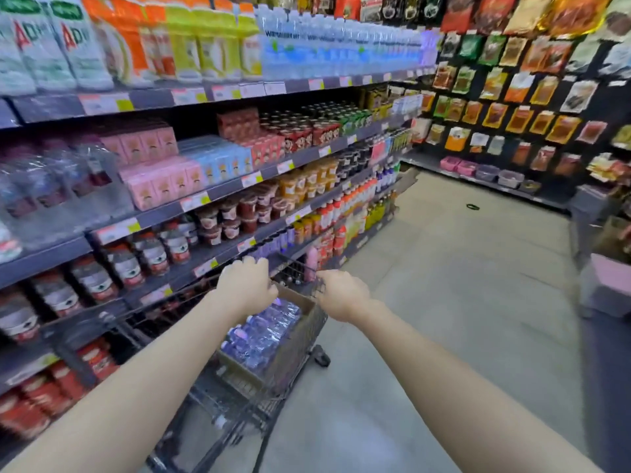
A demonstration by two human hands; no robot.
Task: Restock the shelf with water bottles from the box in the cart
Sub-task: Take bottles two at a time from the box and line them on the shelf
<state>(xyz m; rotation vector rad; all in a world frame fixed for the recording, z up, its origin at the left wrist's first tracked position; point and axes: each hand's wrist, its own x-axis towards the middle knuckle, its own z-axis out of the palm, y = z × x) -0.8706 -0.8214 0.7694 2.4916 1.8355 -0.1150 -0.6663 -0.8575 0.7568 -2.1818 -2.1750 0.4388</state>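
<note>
Positioning step: left hand [246, 285] and right hand [342, 296] both grip the cart [239, 406] rim. Next: free one, reach into box [305, 310] for water bottles [263, 332].

Bare left forearm [136, 380] from 7 o'clock, bare right forearm [444, 377] from 5 o'clock; left hand [244, 285], right hand [343, 295] likewise bare.

You are standing in a supermarket aisle: long shelves [225, 187] with price tags [195, 201] along their edges carry packed rows of drinks [334, 49]. Ahead is a wall of hanging packets [519, 119], probably snacks though blurred. A wire cart [232, 401] stands before you.
</note>
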